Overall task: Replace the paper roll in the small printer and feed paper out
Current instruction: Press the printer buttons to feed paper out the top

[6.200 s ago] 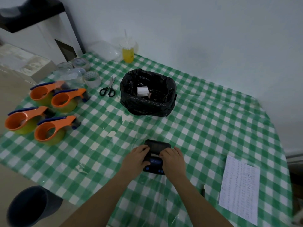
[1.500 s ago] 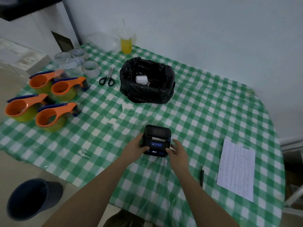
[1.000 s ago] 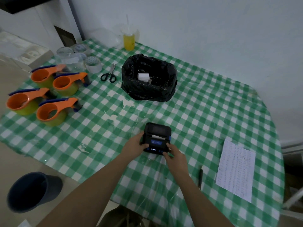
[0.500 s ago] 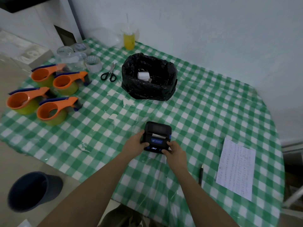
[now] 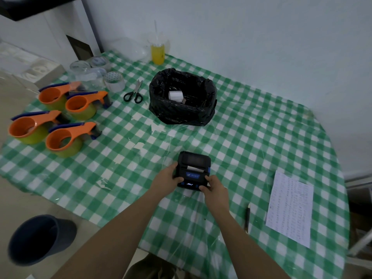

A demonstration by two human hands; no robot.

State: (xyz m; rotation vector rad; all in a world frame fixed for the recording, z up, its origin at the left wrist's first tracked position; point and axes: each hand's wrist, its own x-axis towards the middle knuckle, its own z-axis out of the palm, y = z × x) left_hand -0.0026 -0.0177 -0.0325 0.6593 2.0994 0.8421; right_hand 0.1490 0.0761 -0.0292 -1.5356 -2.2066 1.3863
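A small black printer (image 5: 193,168) with blue buttons lies on the green checked tablecloth (image 5: 251,141), its lid closed. A short strip of white paper (image 5: 194,168) shows at its slot, and its small display is lit. My left hand (image 5: 165,177) grips the printer's left side. My right hand (image 5: 214,188) holds the near right corner, thumb on the front panel by a blue button. A white paper roll (image 5: 175,95) lies inside the black bag-lined bin (image 5: 182,109) farther back.
Several orange tape dispensers (image 5: 64,137) sit at the left, with tape rolls (image 5: 114,81) and scissors (image 5: 133,93) behind them. A yellow drink cup (image 5: 158,53) stands by the wall. A printed sheet (image 5: 289,208) and a pen (image 5: 248,215) lie at the right. A dark bucket (image 5: 38,238) is on the floor.
My right hand has closed in from beside the printer onto its near right corner, thumb on the front panel. The printer and my left hand have stayed put.
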